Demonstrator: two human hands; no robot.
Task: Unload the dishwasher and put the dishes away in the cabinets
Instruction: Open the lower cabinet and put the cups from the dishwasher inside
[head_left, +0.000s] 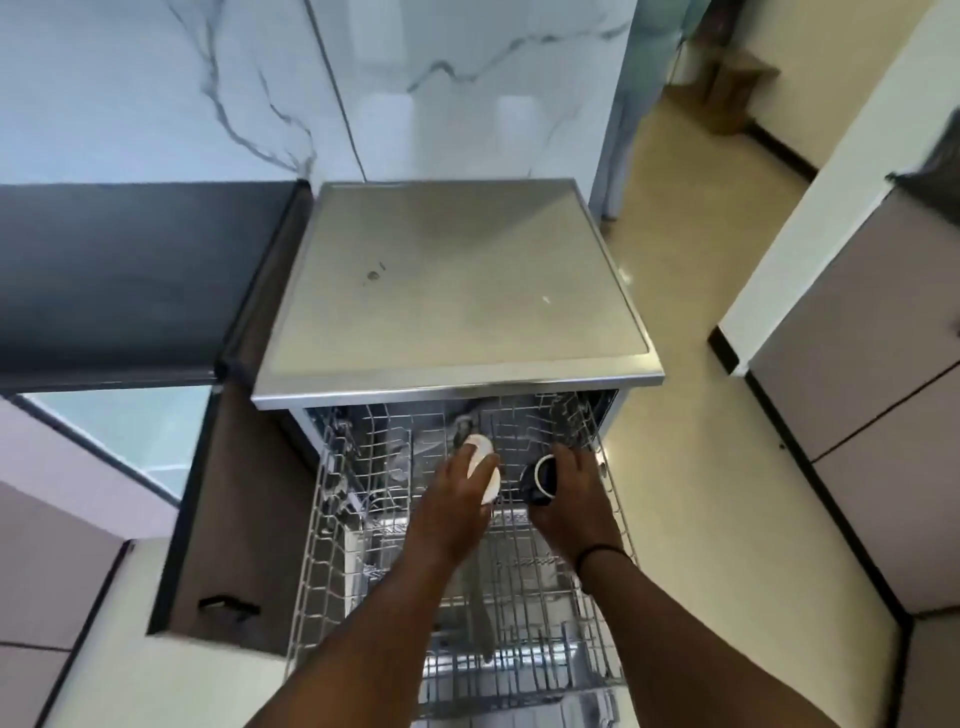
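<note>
Inside the rack (332, 519), left fingers (457, 467) wrapping white cup (480, 460), right fingers (571, 467) gripping dark cup (540, 480)

Hidden, cropped and blurred parts around the open dishwasher rack

The left hand (457, 499) covers most of the white cup (480, 457), its fingers out of sight behind it; the right hand (569, 493) hides the far side of the dark cup (540, 480). Both forearms run off the edge at 6 o'clock. The upper rack (332, 519) is cut off there too, its back lost under the dishwasher's steel surface (457, 291). The dark shape at 3 o'clock is too blurred to identify.
</note>
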